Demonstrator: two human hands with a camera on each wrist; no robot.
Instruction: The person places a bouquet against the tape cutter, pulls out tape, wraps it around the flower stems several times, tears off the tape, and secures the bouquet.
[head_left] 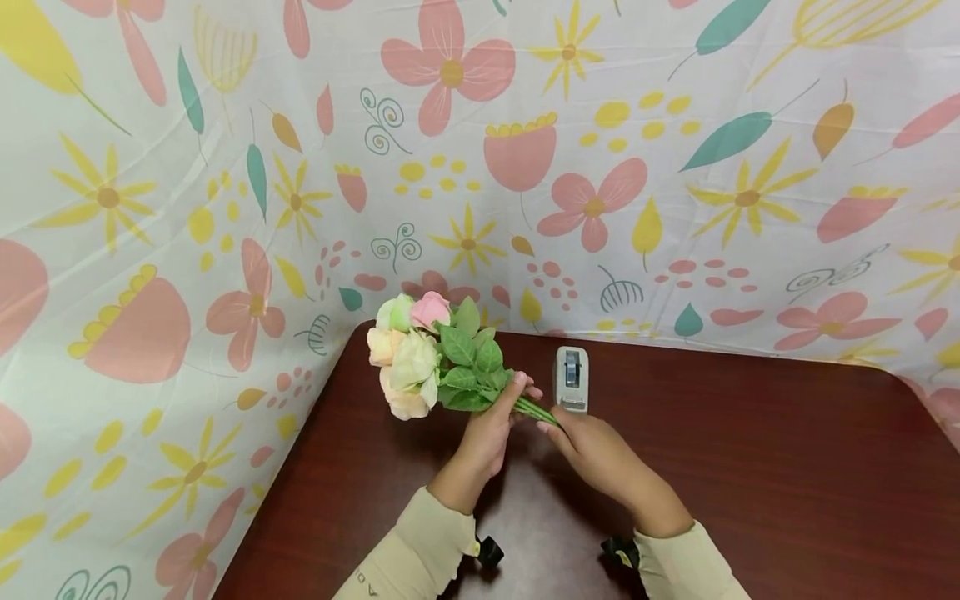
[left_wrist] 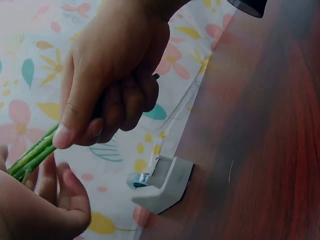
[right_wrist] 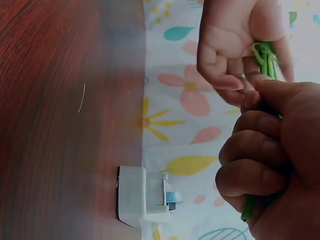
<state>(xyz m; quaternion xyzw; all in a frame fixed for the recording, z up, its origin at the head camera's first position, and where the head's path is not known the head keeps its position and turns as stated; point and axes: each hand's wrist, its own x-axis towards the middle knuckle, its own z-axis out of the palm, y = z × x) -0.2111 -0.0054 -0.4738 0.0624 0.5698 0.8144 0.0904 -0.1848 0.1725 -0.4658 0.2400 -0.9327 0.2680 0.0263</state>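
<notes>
Left arm [head_left: 420,542]: one, cream-sleeved, reaching forward and inward. Left hand [head_left: 487,433]: palm turned toward the other, thumb uppermost, fingers bent in a grip. Right arm [head_left: 686,558]: one, matching sleeve, angled inward. Right hand [head_left: 600,454]: back uppermost, fingers curled tightly, thumb extended.

Left hand [head_left: 489,431] holds bouquet [head_left: 456,346] by stems [head_left: 537,410] just below leaves [head_left: 471,357]; blooms [head_left: 412,360] left of its fingers. Right hand [head_left: 600,454] grips stems lower down. Tape dispenser [head_left: 572,382] just beyond right fingers. Brown table [head_left: 765,450] under both hands; floral cloth [head_left: 600,108] beyond fingertips.
</notes>
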